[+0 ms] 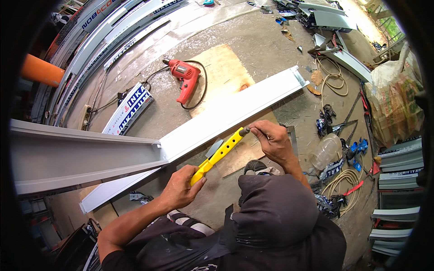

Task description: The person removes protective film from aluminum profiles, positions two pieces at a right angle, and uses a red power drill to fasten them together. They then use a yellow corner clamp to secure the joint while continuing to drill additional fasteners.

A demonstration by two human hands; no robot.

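Observation:
A yellow hand tool, apparently a hand riveter, slants in front of me above the white metal profile's near edge. It has several round holes along its body, a flat grey part beside it and a dark nose. My left hand is closed round its lower end. With thumb and fingers, my right hand pinches at the nose; whether a small piece is held there is hidden. Just beyond the tool, the long white profile lies diagonally on the ground. A wide grey channel meets it at the left.
A red corded drill lies beyond the profile, beside a plywood sheet. Stacked metal profiles line the far left. Coiled hose, a clear plastic container and wrapping scraps lie at right, near a bulging sack.

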